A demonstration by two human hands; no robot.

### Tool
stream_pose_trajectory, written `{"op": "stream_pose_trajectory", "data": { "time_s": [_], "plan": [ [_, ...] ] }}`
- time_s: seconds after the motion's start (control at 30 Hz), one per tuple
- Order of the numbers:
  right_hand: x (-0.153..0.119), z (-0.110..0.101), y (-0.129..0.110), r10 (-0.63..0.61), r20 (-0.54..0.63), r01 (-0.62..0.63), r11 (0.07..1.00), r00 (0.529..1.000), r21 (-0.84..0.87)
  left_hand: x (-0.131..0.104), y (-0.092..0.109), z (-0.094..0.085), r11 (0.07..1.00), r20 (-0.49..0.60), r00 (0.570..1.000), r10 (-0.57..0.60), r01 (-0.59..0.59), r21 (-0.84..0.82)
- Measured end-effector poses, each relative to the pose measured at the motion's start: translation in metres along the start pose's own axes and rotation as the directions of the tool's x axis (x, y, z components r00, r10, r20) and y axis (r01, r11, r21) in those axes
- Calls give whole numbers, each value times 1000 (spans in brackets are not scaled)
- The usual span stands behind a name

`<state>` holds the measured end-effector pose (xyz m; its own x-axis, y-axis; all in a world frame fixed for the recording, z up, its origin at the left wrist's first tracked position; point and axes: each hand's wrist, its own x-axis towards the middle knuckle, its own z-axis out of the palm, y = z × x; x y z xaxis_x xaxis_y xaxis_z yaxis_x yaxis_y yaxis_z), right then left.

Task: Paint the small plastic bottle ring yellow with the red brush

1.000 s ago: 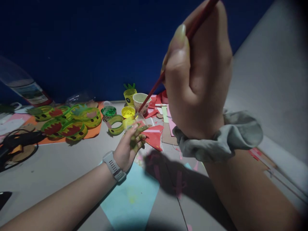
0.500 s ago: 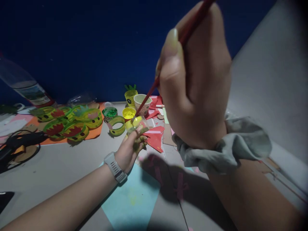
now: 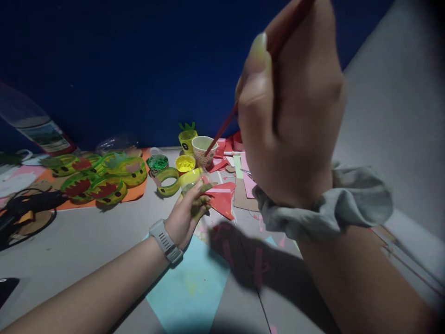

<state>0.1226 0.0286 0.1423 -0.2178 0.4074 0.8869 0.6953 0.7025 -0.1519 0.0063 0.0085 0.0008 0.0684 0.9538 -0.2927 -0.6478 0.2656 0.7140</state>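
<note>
My right hand (image 3: pixel 292 102) pinches a red-handled paintbrush (image 3: pixel 225 124), held up close to the camera and slanting down to the left. The brush's lower end is in front of a patterned cup (image 3: pixel 203 157); its tip looks apart from the piece in my other hand. Between the thumb and fingers of my left hand (image 3: pixel 187 208) is a clear plastic cup (image 3: pixel 190 180), partly coated in yellow paint. Just behind it stand a small tub of yellow paint (image 3: pixel 185 163) and a tub of green paint (image 3: pixel 157 162). A yellow-green ring (image 3: pixel 167 182) lies beside them.
Several painted rings with red paper tops (image 3: pixel 107 189) lie on orange paper (image 3: pixel 137 192) at the left. A bottle (image 3: pixel 45 132) stands behind them. Black cables (image 3: pixel 38 199) are at far left. Red scraps (image 3: pixel 224 202) and light-blue paper (image 3: pixel 189 287) cover parts of the table.
My right hand has moved to the right and slightly up, lifting the brush tip off the yellow-painted cup. My left hand keeps its hold in nearly the same place.
</note>
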Motion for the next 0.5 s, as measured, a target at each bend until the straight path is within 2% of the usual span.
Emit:
{"op": "stream_pose_trajectory", "data": {
  "time_s": [0.1, 0.17, 0.33, 0.5],
  "plan": [
    [-4, 1, 0, -42, 2, 40, 972, 999, 231, -1, -1, 1, 1000, 33, 999, 7, -7, 18],
    [-4, 2, 0, -51, 50, 35, 962, 997, 272, -1, -2, 3, 1000, 52, 998, 26, -27, 12],
    [0, 3, 1, 27, 102, -39, 992, 994, 123, -1, -2, 5, 998, 10, 999, 32, -31, -53],
    [3, 1, 5, 72, 88, -64, 994, 994, -86, 1, 1, 1, 996, 36, 999, 31, -28, -88]
  ]
}}
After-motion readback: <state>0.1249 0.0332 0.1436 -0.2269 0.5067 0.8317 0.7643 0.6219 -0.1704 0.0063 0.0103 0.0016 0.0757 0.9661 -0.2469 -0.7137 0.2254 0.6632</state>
